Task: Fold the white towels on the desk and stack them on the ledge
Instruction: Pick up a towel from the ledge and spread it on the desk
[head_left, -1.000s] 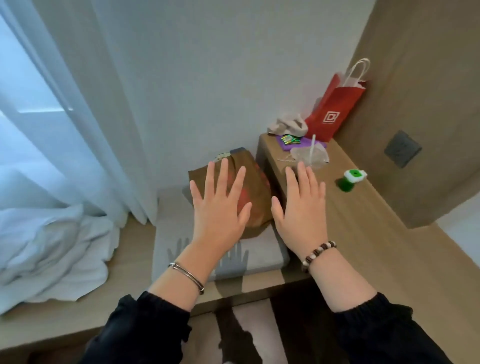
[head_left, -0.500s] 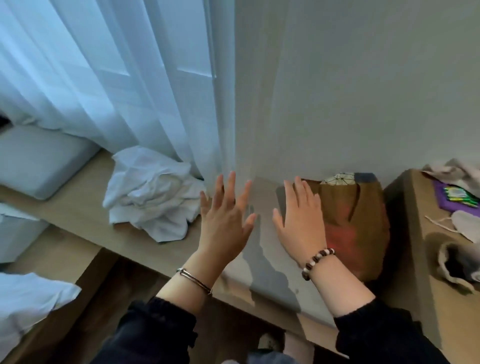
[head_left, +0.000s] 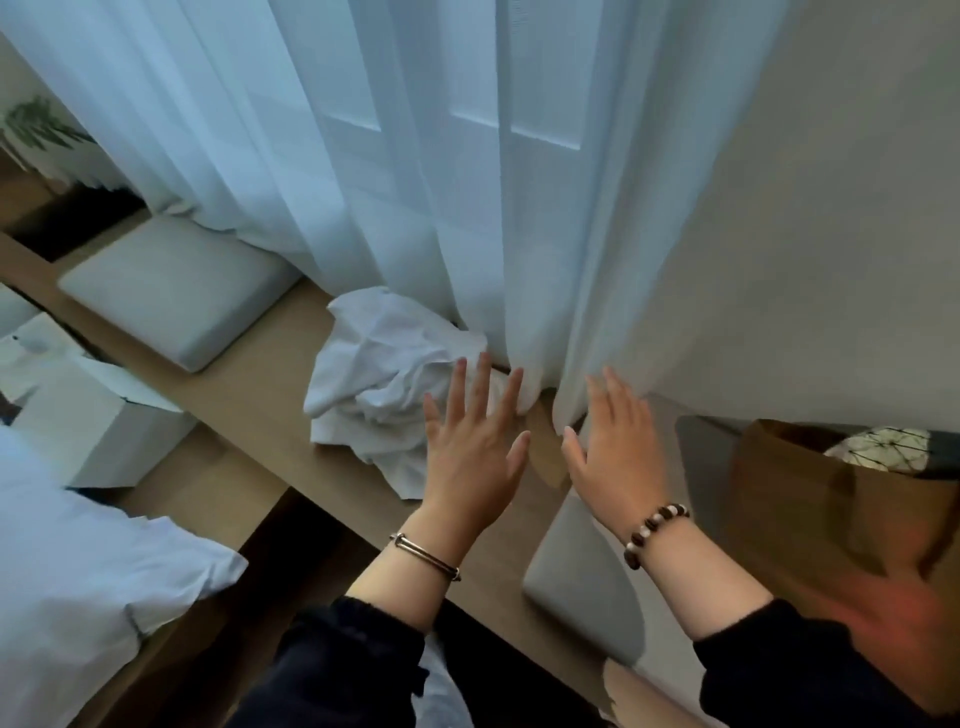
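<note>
Head-cam view, looking down at a person's two arms in dark sleeves (head_left: 343, 660), reaching fwd. The left hand (head_left: 470, 452) has a thin silver bangle (head_left: 426, 556) at the wrist. The right hand (head_left: 618, 452) has a brown & white bead bracelet (head_left: 657, 527). Both hands show their backs to the camera, fingers straight & spread, holding nothing. They sit side by side, thumbs near each other but apart.

Lower left: white bedding (head_left: 78, 597). Under the right forearm, a grey cushion (head_left: 576, 577) lies on a long wooden bench (head_left: 249, 415) that runs diagonally from lower right to upper left. A brown paper bag (head_left: 831, 519) stands at right, just beside that cushion, w/ something patterned at its open top.

The white towel (head_left: 384, 384), crumpled & unfolded, lies on the bench just beyond the left hand. That hand's fingertips overlap the towel's right edge in view; can't tell if they touch. The right hand's fingertips, slightly blurred, are in front of the hem of a sheer curtain (head_left: 415, 182).

Further along the bench lies a second grey cushion (head_left: 176, 291). The curtain hangs behind it all, its hem meeting the towel's far side. At right is a plain wall (head_left: 831, 208), and at far top left a green plant (head_left: 41, 124).
</note>
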